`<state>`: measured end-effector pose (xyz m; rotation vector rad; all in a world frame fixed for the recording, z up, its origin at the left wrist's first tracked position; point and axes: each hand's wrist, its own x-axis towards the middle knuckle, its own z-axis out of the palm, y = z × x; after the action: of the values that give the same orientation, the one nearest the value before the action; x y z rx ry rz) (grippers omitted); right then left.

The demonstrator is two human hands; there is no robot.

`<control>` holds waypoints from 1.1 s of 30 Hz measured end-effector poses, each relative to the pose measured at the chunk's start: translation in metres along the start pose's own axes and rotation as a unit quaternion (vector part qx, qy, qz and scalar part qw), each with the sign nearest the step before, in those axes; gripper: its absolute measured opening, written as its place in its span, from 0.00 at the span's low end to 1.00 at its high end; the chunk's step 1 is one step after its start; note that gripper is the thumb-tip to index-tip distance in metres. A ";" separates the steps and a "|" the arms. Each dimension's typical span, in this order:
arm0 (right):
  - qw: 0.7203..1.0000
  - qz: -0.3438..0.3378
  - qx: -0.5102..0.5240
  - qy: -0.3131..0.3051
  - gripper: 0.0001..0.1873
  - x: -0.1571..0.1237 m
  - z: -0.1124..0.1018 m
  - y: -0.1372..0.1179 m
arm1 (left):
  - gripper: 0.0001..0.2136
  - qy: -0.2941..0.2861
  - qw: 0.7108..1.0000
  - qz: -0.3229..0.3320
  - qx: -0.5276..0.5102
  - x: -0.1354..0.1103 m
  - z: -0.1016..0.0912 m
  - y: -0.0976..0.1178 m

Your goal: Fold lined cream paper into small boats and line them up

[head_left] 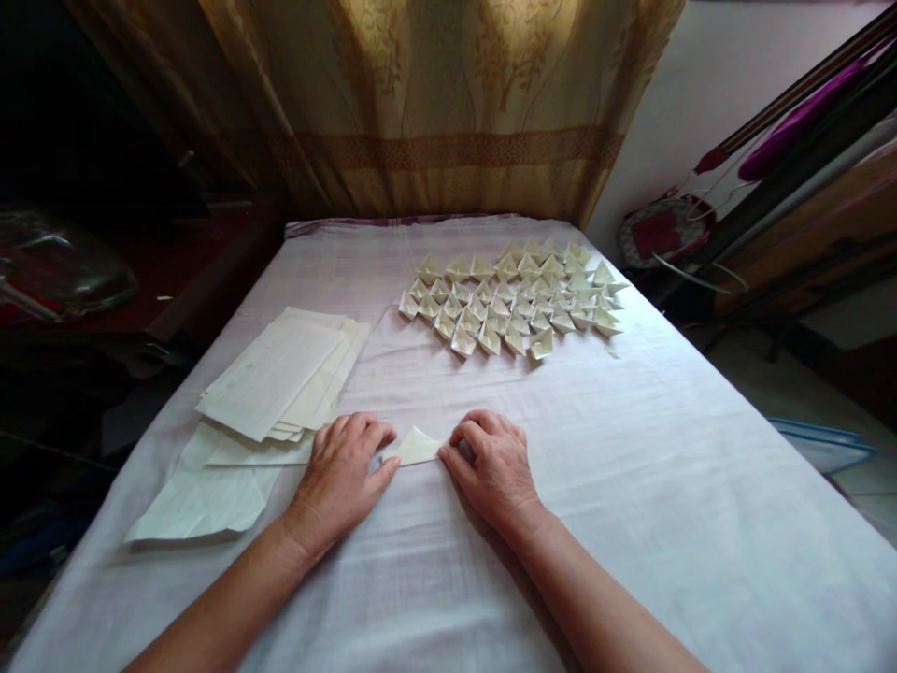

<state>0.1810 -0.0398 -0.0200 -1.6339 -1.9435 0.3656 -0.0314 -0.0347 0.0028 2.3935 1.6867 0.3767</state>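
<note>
Between my hands, on the white cloth, a small piece of folded pale paper (416, 447) rises to a triangular peak. My right hand (496, 467) pinches its right corner between thumb and curled forefinger. At the left corner, the thumb of my left hand (343, 472) presses on the paper, with the forefinger bent just above it; the undersides of these fingers are hidden. Beyond my hands, many small folded paper boats (501, 304) stand in close rows at the far right of the table. Beside my left hand lies a stack of paper sheets (280, 374).
A white cloth covers the table (631, 523). One creased sheet (203, 500) hangs out below the stack near the left edge. A patterned curtain (434, 112) drops behind the far edge. At left stands a dark red cabinet (210, 271); a bag (665, 229) is at right.
</note>
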 end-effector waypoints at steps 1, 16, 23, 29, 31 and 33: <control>1.000 -0.001 -0.001 0.001 0.05 0.000 0.000 0.000 | 0.10 0.007 1.000 0.013 -0.002 0.001 0.002 0.003; 1.000 -0.022 0.003 0.003 0.03 0.000 -0.001 -0.001 | 0.07 0.102 0.977 0.183 0.046 0.008 0.014 0.012; 0.998 -0.042 0.043 0.005 0.16 -0.002 -0.002 0.001 | 0.06 0.092 0.979 0.177 0.051 0.010 0.014 0.012; 0.996 -0.075 0.041 -0.009 0.09 -0.002 0.001 0.004 | 0.07 0.080 0.981 0.172 0.046 0.008 0.014 0.011; 0.996 -0.080 0.041 -0.006 0.06 -0.001 0.001 0.005 | 0.08 0.072 0.982 0.167 0.043 0.007 0.014 0.011; 0.996 -0.083 0.041 0.003 0.06 -0.001 0.002 0.006 | 0.10 0.064 0.984 0.164 0.042 0.006 0.013 0.012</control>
<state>0.1846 -0.0395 -0.0249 -1.4096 -2.0152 0.3690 -0.0148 -0.0328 -0.0051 2.7698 1.3758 0.5265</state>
